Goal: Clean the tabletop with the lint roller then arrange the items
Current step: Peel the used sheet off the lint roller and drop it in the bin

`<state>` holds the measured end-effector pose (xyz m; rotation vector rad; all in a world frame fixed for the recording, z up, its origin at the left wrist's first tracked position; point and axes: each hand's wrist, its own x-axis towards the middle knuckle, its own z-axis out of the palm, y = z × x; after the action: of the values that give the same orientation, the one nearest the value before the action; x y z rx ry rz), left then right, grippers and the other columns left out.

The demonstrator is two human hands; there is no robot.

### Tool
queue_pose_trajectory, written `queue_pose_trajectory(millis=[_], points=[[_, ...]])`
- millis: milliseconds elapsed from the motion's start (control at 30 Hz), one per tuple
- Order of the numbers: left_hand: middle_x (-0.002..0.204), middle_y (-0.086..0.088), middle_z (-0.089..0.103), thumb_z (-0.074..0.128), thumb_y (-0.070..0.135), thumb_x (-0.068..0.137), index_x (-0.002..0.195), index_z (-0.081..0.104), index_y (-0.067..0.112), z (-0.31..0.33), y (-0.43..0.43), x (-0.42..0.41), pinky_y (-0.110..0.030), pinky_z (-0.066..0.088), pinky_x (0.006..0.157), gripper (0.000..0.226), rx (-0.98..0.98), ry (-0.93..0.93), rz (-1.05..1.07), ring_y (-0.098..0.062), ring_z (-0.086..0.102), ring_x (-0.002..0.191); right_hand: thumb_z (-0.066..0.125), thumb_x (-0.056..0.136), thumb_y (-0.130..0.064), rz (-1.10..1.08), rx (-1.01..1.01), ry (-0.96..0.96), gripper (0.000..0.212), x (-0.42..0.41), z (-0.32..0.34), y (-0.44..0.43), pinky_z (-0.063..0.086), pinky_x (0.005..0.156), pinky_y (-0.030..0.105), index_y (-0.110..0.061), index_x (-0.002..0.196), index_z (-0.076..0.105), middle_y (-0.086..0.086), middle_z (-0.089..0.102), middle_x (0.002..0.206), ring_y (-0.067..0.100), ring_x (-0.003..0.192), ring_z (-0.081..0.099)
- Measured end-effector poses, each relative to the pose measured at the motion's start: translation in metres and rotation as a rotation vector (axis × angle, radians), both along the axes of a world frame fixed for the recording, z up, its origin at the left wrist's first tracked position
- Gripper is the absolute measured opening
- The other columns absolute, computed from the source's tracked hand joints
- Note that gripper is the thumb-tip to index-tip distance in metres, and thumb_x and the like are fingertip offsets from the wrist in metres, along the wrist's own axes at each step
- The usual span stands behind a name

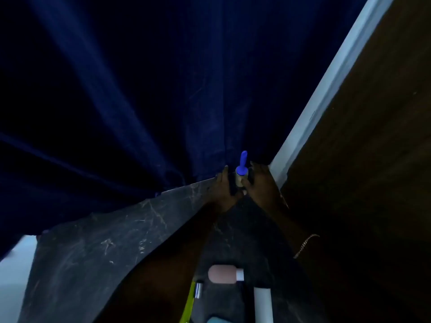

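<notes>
Both hands are meeting at the far edge of the dark, scratched and scuffed tabletop (130,227), right where it is running up against a heavy, deep-blue pleated curtain (130,89). Between them is standing the lint roller with its bright blue plastic handle (242,165), the handle pointing up and away and its pale roll end sitting down between the fingers. The left hand (225,188) is closing around the roller from the left side, fingers curled against it, and the right hand (258,183) is gripping it from the right, thumb and fingers wrapped close to the roll; in the dim light it is hard to tell exactly which fingers are touching the roll itself. A thin gold chain bracelet (305,244) is hanging on the right wrist. A pale white-blue strip of frame (326,89) is slanting up to the right beside a dark brown wooden panel (373,136). Nearer the person, on the tabletop, a small pink rounded bottle with a white cap (224,273) is lying on its side, with a white tube (263,304) just below it and a yellow-green stick with a silvery tip (190,301) lying to the left, apart from the roller.
</notes>
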<state>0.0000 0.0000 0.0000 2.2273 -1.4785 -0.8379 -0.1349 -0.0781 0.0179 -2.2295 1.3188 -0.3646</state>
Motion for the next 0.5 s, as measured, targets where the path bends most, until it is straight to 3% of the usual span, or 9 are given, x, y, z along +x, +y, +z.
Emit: queue_pose_trajectory(millis=[100,200,333,500], points=[[0.168,-0.014,0.022,0.072,0.046,0.090,0.164,0.002,0.011,-0.005,-0.018,-0.001,-0.046,0.036,0.118,0.107,-0.008,0.124,0.058,-0.032,0.034,0.151,0.059,0.089,-0.048,-0.016,-0.100,-0.004,0.050,0.012,0.001,-0.011,0.049,0.097,0.042,-0.018,0.129,0.054,0.005,0.064,0.121,0.026,0.112,0.061],[0.163,-0.016,0.032,0.076,0.025,0.089,0.163,0.007,0.007,-0.006,-0.027,-0.003,-0.045,0.039,0.118,0.102,-0.038,0.297,0.106,-0.031,0.040,0.147,0.064,0.088,-0.050,-0.100,0.076,-0.035,0.054,0.026,0.010,-0.012,0.051,0.095,0.038,-0.021,0.132,0.051,0.003,0.062,0.124,0.023,0.112,0.061],[0.130,-0.007,0.059,0.072,0.013,0.091,0.142,0.038,0.012,-0.014,-0.041,-0.004,-0.040,0.052,0.094,0.061,-0.107,0.388,0.104,-0.022,0.060,0.114,0.058,0.094,-0.046,-0.114,0.142,-0.071,0.040,0.035,0.010,-0.023,0.053,0.093,0.041,-0.019,0.124,0.055,0.006,0.065,0.115,0.023,0.106,0.064],[0.119,-0.008,0.066,0.063,0.016,0.099,0.128,0.051,0.013,-0.013,-0.042,-0.010,-0.033,0.050,0.087,0.032,-0.134,0.403,0.118,-0.021,0.064,0.105,0.055,0.096,-0.046,-0.073,0.132,-0.097,0.026,0.025,0.008,-0.026,0.059,0.083,0.042,-0.023,0.107,0.058,0.000,0.069,0.096,0.018,0.089,0.069]])
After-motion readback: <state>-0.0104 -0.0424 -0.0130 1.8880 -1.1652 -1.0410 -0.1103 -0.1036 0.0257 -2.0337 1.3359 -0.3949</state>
